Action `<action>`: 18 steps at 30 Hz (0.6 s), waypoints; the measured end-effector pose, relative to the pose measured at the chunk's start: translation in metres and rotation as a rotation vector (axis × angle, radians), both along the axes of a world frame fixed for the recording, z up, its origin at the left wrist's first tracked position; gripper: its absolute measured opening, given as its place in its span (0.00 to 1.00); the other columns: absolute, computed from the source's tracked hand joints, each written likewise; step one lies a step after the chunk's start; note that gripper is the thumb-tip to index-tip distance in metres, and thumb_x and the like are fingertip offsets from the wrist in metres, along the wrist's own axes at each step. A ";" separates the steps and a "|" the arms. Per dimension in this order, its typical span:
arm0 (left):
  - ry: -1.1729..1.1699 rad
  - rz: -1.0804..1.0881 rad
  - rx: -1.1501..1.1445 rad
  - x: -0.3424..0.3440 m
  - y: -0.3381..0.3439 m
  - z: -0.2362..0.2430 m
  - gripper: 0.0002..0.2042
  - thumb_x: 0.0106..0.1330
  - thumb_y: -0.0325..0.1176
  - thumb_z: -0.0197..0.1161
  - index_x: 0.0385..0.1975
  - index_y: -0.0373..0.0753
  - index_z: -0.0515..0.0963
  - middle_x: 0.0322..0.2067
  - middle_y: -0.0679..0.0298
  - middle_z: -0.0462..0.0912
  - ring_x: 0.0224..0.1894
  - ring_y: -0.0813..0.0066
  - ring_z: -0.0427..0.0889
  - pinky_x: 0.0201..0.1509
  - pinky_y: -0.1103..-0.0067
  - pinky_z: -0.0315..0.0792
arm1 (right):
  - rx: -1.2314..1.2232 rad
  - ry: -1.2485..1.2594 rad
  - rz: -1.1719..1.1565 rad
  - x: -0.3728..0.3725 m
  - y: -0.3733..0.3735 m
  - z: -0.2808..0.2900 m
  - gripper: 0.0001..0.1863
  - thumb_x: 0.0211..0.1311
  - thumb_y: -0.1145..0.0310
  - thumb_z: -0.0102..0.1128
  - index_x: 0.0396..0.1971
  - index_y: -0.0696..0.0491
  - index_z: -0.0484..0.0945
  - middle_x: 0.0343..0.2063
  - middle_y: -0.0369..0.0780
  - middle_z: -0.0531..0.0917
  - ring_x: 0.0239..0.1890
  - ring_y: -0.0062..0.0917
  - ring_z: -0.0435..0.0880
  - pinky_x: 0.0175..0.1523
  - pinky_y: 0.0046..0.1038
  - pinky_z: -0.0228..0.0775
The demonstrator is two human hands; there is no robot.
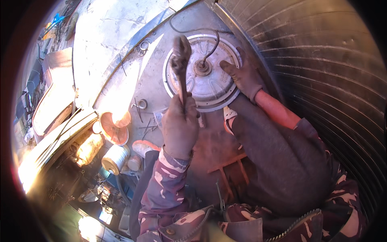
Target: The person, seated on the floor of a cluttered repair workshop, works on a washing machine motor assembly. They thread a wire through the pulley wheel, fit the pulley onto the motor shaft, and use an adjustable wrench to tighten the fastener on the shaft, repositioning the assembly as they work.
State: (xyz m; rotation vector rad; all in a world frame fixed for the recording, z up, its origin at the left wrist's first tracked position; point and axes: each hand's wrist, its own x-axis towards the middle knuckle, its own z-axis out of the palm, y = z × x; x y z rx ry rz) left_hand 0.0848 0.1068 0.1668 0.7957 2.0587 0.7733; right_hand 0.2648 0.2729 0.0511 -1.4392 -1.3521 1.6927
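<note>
A big, grey, ribbed metal wall [318, 52] is curving along the right side of a round, grey metal disc with a raised hub [217, 80]. This disc, the thing being worked on, is resting on the dusty grey floor [153, 86]. Over its left part, a hammer with a brown handle and a dark, blurred head [182, 82] is being held; whether the disc is being touched by it cannot be told. If striking is being done, as seems likely, the disc should be kept from rocking, the blows short and square, and the steadying fingers well apart from the struck place.

Near the lower left edge of the disc, the handle is being gripped by the left hand [180, 121], its fingers being closed fully around it, its forearm being raised from below. At the right rim, the disc is being steadied by the right hand [244, 78]: the thumb is being laid over the top, while the fingers, partly hidden, are being held loosely open at the edge.

From the hub, a thin black cable [218, 42] is being led past the far rim. To the left of the disc, a small grey ring [142, 104] is lying apart.
</note>
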 end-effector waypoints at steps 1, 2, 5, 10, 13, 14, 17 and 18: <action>-0.028 0.044 0.034 0.001 -0.001 0.000 0.11 0.80 0.37 0.61 0.50 0.37 0.83 0.31 0.45 0.88 0.37 0.40 0.90 0.40 0.55 0.80 | -0.024 0.040 0.010 0.000 0.001 -0.001 0.60 0.60 0.61 0.87 0.79 0.69 0.52 0.67 0.52 0.78 0.67 0.32 0.80 0.70 0.32 0.77; -0.032 0.081 0.145 0.001 0.000 -0.001 0.11 0.80 0.37 0.62 0.51 0.37 0.83 0.31 0.45 0.88 0.37 0.40 0.90 0.40 0.56 0.80 | -0.032 0.088 -0.001 -0.001 0.002 -0.002 0.60 0.60 0.61 0.87 0.79 0.69 0.52 0.66 0.52 0.78 0.66 0.32 0.80 0.69 0.32 0.77; 0.069 -0.141 -0.075 -0.002 0.009 -0.006 0.11 0.81 0.37 0.60 0.47 0.35 0.82 0.31 0.42 0.87 0.36 0.39 0.89 0.39 0.55 0.80 | 0.003 0.038 -0.012 -0.002 0.003 -0.001 0.60 0.60 0.61 0.87 0.79 0.69 0.51 0.66 0.52 0.79 0.66 0.31 0.81 0.69 0.31 0.78; -0.007 -0.050 0.004 -0.003 0.008 0.003 0.12 0.81 0.37 0.60 0.46 0.34 0.81 0.29 0.44 0.88 0.34 0.41 0.90 0.39 0.57 0.80 | 0.032 -0.047 0.042 0.000 0.005 0.000 0.61 0.60 0.61 0.87 0.80 0.69 0.51 0.66 0.52 0.79 0.67 0.32 0.81 0.69 0.32 0.78; -0.068 0.092 0.130 0.000 0.006 0.006 0.12 0.81 0.37 0.61 0.45 0.32 0.81 0.27 0.47 0.88 0.32 0.47 0.91 0.38 0.59 0.80 | -0.011 0.028 0.018 0.002 0.003 -0.001 0.61 0.60 0.60 0.87 0.80 0.69 0.51 0.66 0.52 0.79 0.66 0.33 0.81 0.69 0.33 0.77; -0.064 0.019 0.035 0.000 0.007 0.004 0.12 0.81 0.36 0.60 0.45 0.32 0.81 0.27 0.47 0.88 0.31 0.47 0.90 0.37 0.60 0.80 | -0.017 0.050 0.006 0.001 0.003 -0.001 0.62 0.60 0.59 0.87 0.80 0.69 0.51 0.66 0.52 0.79 0.66 0.33 0.81 0.70 0.33 0.77; 0.009 -0.156 -0.161 -0.005 0.014 -0.003 0.11 0.81 0.36 0.60 0.45 0.33 0.81 0.27 0.47 0.87 0.30 0.48 0.89 0.36 0.61 0.80 | 0.023 -0.059 0.011 -0.001 0.004 0.000 0.62 0.59 0.60 0.87 0.80 0.69 0.50 0.66 0.52 0.79 0.66 0.33 0.81 0.69 0.33 0.78; -0.001 -0.149 -0.043 -0.007 0.015 -0.004 0.11 0.81 0.36 0.60 0.45 0.33 0.81 0.26 0.48 0.87 0.30 0.49 0.90 0.36 0.62 0.80 | 0.062 -0.063 0.019 0.000 0.007 0.000 0.62 0.59 0.61 0.87 0.80 0.69 0.50 0.66 0.52 0.79 0.66 0.33 0.81 0.69 0.33 0.78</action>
